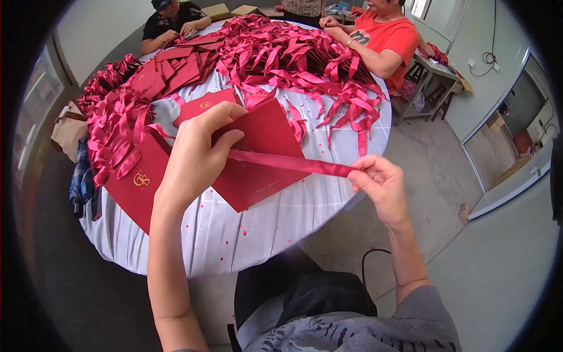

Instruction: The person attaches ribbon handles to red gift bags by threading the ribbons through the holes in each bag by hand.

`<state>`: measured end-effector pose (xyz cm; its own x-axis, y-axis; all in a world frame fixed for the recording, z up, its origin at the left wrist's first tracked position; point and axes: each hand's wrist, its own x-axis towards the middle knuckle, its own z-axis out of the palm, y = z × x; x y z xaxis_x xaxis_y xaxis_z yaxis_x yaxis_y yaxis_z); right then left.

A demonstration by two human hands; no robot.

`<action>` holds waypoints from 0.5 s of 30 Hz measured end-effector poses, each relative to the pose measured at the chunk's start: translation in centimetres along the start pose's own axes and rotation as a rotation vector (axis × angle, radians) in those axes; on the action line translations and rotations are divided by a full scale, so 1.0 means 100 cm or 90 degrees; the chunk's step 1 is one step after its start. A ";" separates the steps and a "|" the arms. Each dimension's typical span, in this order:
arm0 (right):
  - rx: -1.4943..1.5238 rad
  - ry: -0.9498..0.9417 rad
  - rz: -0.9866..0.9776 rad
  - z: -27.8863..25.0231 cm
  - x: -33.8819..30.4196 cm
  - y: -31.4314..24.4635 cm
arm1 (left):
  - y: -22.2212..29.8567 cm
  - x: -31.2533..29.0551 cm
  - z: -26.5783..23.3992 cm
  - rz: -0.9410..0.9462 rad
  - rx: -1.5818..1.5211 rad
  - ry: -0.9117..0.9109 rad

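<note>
A dark red paper gift bag [258, 170] is tilted over the near part of the table, and my left hand [202, 141] grips its upper edge between thumb and fingers. From the bag a pink-red ribbon [281, 162] runs taut to the right. Its far end is pinched in the fingertips of my right hand [378, 182], out past the table's edge. Left of my left forearm lies another red bag [132, 179] with a gold emblem. Just behind the held bag, one more red bag [202, 104] shows in part.
The round table [311, 205] has a white cloth dotted with small red bits. Heaps of ribboned bags [281, 50] fill its far side, with more ribbons [120, 126] at left. Two people [384, 35] [170, 23] work across the table. A side table [431, 70] stands right.
</note>
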<state>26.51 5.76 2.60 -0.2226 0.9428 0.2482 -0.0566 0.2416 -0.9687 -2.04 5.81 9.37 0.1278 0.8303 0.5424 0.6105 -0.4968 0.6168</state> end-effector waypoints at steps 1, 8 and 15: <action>0.013 0.026 -0.032 0.001 0.002 -0.003 | 0.000 -0.001 -0.001 -0.026 -0.033 -0.007; 0.329 -0.027 -0.074 0.009 0.011 -0.018 | -0.006 -0.006 -0.007 -0.100 -0.204 -0.022; 0.195 0.031 -0.244 0.028 0.014 -0.037 | -0.013 -0.015 -0.012 -0.112 -0.278 0.006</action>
<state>23.72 5.52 6.56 -0.0853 0.8106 0.5793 -0.4102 0.5013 -0.7619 -3.97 4.91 8.38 0.0427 0.9102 0.4120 0.2365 -0.4099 0.8810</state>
